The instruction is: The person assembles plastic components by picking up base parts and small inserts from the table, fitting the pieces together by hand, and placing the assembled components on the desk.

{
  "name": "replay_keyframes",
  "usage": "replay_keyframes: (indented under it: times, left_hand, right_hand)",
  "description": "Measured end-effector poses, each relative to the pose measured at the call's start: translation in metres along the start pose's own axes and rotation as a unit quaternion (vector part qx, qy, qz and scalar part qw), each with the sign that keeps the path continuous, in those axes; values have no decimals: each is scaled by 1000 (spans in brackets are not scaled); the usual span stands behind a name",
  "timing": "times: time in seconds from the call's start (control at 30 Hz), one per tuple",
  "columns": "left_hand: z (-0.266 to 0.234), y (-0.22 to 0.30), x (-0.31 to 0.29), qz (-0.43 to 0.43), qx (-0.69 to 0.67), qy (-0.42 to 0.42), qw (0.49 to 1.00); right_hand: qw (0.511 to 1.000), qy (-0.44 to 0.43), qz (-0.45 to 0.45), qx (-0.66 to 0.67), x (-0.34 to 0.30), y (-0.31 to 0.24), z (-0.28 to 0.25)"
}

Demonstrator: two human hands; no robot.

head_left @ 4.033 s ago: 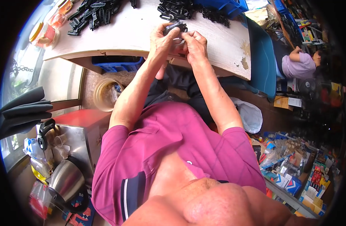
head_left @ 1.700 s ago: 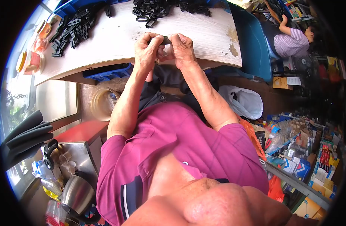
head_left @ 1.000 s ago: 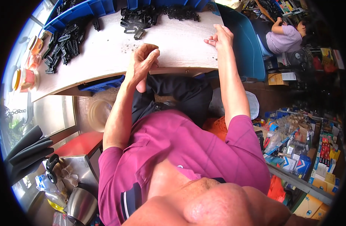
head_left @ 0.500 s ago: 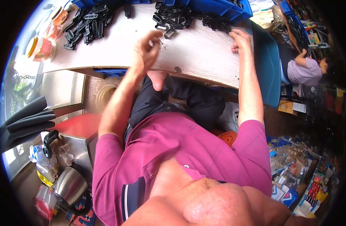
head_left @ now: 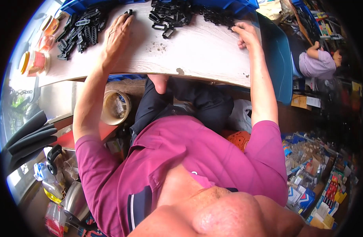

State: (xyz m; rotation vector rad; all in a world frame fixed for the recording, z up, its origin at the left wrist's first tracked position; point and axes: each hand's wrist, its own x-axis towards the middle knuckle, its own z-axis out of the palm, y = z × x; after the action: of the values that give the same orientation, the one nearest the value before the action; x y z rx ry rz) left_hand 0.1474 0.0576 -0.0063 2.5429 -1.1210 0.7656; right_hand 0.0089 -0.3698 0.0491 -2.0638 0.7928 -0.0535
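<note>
Currently, the left hand has its fingertips at a small black plastic piece; the right hand, loosely curled, sits beside a heap of tiny black plastic parts. Whether either grasps anything, I cannot tell. Between them lie black rectangular plastic frames; left of the left hand, long slotted black plastic strips.
</note>
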Motion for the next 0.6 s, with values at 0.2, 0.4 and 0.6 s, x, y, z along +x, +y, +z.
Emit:
replay_keyframes:
  times: [0.2,0.4,0.6]
  left_hand:
    - [-14,10,-9,14,-30,-51,998]
    - [-10,-10,1,58,-3,-4,998]
    - [-13,8,-4,41,-23,-18,999]
  right_hand:
    - [999,-6,-4,42,-3,11,-3]
    - [980,-15,6,196,-12,27,-8]
    - [950,-15,3,311,-43,30,-1]
